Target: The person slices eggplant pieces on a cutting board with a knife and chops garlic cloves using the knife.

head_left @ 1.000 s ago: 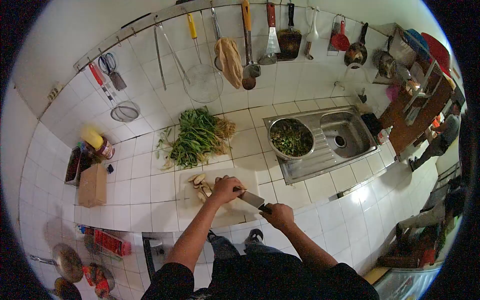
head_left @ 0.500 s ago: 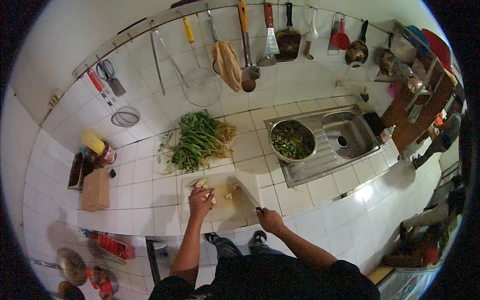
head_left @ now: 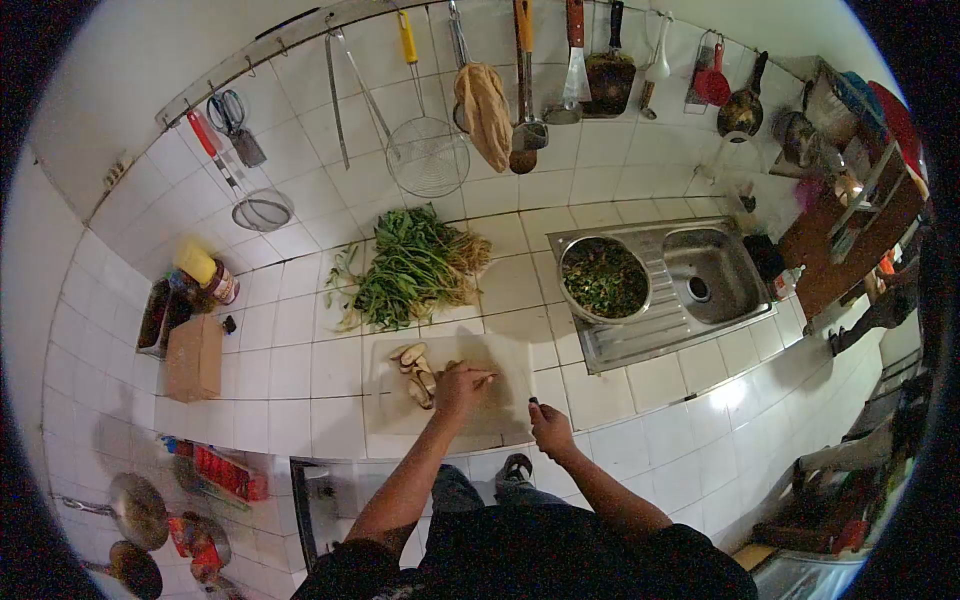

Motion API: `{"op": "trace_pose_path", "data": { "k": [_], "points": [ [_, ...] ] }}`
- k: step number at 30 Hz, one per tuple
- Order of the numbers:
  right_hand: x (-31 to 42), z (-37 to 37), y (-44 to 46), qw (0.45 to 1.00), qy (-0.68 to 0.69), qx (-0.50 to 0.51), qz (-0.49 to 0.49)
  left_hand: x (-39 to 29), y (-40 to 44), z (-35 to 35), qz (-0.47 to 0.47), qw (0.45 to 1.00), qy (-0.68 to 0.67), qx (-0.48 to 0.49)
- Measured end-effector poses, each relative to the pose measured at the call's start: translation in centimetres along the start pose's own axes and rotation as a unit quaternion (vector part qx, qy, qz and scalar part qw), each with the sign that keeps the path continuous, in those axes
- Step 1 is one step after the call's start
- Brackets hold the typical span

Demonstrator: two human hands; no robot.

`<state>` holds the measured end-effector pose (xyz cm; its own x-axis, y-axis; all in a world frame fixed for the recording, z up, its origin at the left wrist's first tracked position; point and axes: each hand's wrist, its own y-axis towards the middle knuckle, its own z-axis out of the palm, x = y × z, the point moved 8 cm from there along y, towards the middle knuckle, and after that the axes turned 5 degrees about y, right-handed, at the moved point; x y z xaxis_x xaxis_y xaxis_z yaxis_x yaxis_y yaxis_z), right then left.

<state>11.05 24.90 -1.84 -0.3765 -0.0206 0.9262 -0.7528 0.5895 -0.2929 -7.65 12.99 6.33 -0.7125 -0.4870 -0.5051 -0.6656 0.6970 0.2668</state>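
My right hand (head_left: 551, 430) is closed around the dark handle of a knife (head_left: 534, 402), just right of a white cutting board (head_left: 400, 440). The knife's blade hardly shows from this angle. My left hand (head_left: 464, 390) is over the middle of the board, its fingers drawn together and pointing right. Whatever lies at or under those fingertips is too small to make out. Left of that hand, several pale, elongated pieces with brownish edges (head_left: 415, 375) lie on the board.
A bunch of leafy greens with roots (head_left: 415, 270) lies behind the board. A metal bowl of chopped greens (head_left: 605, 280) stands on the drainboard of a steel sink (head_left: 590, 345). A cardboard box (head_left: 194, 358) stands at left. Utensils hang along the wall, including a wire skimmer (head_left: 428, 157).
My left hand has moved right, off the pale pieces, to the board's middle. The knife, whose blade lay plainly over the board, has turned so the blade hardly shows. The view has shifted slightly.
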Motion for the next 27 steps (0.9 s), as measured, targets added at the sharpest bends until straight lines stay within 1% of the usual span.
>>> {"op": "trace_pose_path", "data": {
  "k": [1,2,3,4,5,6,7,8,9,10,11,13,14,16,18,19,20,21,23,24,26,27],
  "points": [
    [0.3,-0.9,0.1,0.999,-0.045,-0.008,-0.019,-0.9,0.6,1.6,0.047,0.998,0.038,0.029],
    [0.2,-1.8,-0.2,0.996,-0.082,-0.021,-0.010,-1.2,0.7,2.6,0.050,0.998,0.034,0.028],
    [1.3,-2.8,-0.8,0.992,-0.119,-0.034,-0.002,-1.0,1.2,3.4,0.004,0.998,0.045,0.052],
    [1.1,-3.3,-1.0,0.992,-0.120,-0.040,-0.003,-0.9,1.7,3.9,-0.039,0.995,0.056,0.075],
    [1.2,-3.4,-1.5,0.992,-0.122,-0.031,-0.033,-0.8,2.1,4.4,-0.034,0.995,0.052,0.076],
    [1.4,-3.6,-2.0,0.990,-0.123,-0.022,-0.063,0.9,2.2,5.7,-0.071,0.994,-0.021,0.078],
    [1.8,-3.7,-2.5,0.988,-0.145,-0.010,-0.057,1.7,2.5,6.2,-0.107,0.986,-0.094,0.082],
    [2.1,-3.7,-3.2,0.987,-0.153,-0.003,-0.042,2.0,2.8,6.5,-0.103,0.986,-0.097,0.084],
    [2.1,-3.6,-3.6,0.987,-0.160,0.005,-0.027,2.4,3.0,6.8,-0.110,0.987,-0.048,0.103],
    [1.5,-3.1,-3.6,0.983,-0.180,0.034,-0.009,2.8,2.9,7.0,-0.119,0.985,0.002,0.122],
    [1.4,-3.1,-3.7,0.983,-0.179,0.034,-0.006,3.0,2.8,7.1,-0.119,0.985,0.001,0.124],
    [1.8,-2.5,-4.3,0.977,-0.202,0.067,-0.021,2.9,2.8,6.7,-0.087,0.993,0.016,0.082],
    [1.9,-2.5,-4.4,0.979,-0.192,0.067,-0.017,2.9,2.6,7.0,-0.087,0.993,0.016,0.083],
    [1.7,-2.5,-4.5,0.978,-0.194,0.072,-0.011,1.4,2.5,5.5,-0.061,0.995,0.075,0.035],
    [2.2,-2.6,-4.5,0.977,-0.196,0.078,-0.007,1.5,2.5,5.7,-0.056,0.996,0.052,0.034],
    [3.2,-2.6,-4.8,0.976,-0.194,0.090,-0.035,1.5,2.4,5.8,-0.052,0.998,0.029,0.034],
    [4.1,-2.4,-5.0,0.974,-0.192,0.104,-0.062,1.6,2.1,6.0,-0.054,0.998,0.031,0.034],
    [4.2,-2.4,-4.5,0.974,-0.192,0.106,-0.063,0.4,2.1,4.9,-0.063,0.996,0.057,0.038],
    [1.8,-2.2,-3.8,0.971,-0.181,0.137,0.075,0.1,2.2,4.3,-0.073,0.993,0.083,0.044],
    [1.2,-2.1,-2.9,0.971,-0.181,0.137,0.076,0.1,2.3,4.4,-0.065,0.994,0.077,0.046],
    [1.0,-1.4,-1.4,0.965,-0.212,0.157,-0.008,-0.2,2.0,4.5,-0.058,0.994,0.069,0.053],
    [1.5,-1.5,-1.3,0.965,-0.212,0.157,-0.007,-0.4,2.1,4.2,-0.059,0.994,0.072,0.055]
  ]
}}
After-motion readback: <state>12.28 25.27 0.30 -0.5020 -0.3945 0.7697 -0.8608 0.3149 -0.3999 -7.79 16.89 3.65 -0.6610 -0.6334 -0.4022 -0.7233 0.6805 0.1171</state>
